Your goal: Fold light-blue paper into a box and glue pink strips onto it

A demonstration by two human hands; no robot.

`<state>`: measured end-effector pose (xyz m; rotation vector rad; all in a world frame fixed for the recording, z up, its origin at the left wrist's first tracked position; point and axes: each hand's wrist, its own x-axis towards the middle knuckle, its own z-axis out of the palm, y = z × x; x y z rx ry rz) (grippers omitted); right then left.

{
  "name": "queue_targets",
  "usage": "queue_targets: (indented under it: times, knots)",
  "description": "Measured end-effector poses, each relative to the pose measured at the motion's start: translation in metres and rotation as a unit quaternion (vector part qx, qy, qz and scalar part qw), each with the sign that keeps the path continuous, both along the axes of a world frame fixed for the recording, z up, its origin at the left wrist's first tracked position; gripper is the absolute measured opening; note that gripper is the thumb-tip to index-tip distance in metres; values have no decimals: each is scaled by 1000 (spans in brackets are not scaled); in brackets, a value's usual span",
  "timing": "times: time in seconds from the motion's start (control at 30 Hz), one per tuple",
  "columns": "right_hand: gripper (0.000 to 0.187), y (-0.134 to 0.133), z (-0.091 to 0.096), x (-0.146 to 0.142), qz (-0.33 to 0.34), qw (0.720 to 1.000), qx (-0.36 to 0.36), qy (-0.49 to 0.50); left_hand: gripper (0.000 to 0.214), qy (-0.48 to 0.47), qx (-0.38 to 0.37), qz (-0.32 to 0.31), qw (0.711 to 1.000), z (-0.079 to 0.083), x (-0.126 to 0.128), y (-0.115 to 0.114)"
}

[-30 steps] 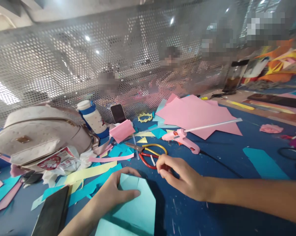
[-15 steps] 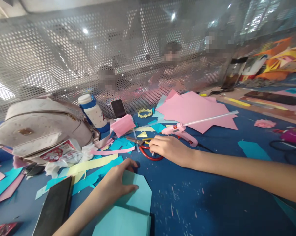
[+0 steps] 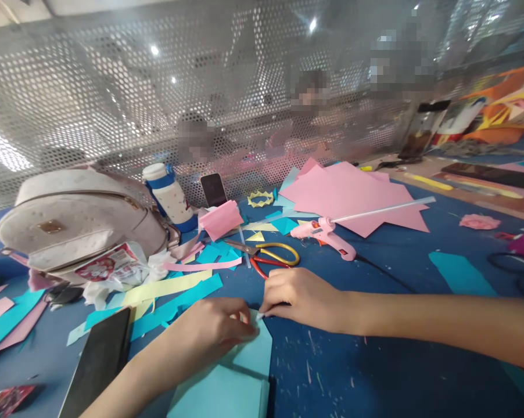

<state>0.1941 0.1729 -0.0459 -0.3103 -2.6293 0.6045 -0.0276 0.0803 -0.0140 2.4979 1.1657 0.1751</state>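
A folded piece of teal paper (image 3: 221,392) lies on the table in front of me. My left hand (image 3: 221,328) rests over its upper part, fingers curled and thumb pressed near the top edge. From the right, my right hand (image 3: 299,299) meets the paper's top corner, its fingertips pinching a small whitish bit (image 3: 259,316) whose kind I cannot make out. The two hands' fingertips almost touch. Just beyond the right hand lie scissors (image 3: 279,253) with red and yellow handles, and a pink hot glue gun (image 3: 325,233) with a clear glue stick.
A pale backpack (image 3: 83,215), a bottle (image 3: 168,197) and a dark phone (image 3: 99,363) are on the left. Paper strips (image 3: 170,287) lie scattered there. Pink sheets (image 3: 353,194) sit at the back before a perforated metal screen (image 3: 126,116). A pink paper flower (image 3: 480,222) lies right.
My right hand has left the scissors' handles and come toward me to the teal paper's top corner. My left hand's fingers have moved right and closed in toward that corner.
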Motion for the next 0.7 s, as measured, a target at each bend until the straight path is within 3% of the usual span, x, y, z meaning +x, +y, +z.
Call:
queue_targets:
  times: [0.13,0.27,0.7]
  knots:
    - [12,-1,-2,0,15,995,96,-15,16,90,44,-6,995,7,2,-4]
    - [26,-4,-3,1,53,984,171,-13,17,93,34,11,995,7,2,-3]
    - [23,-2,6,6,108,982,141,-65,22,74,26,13,997,3,-1,-1]
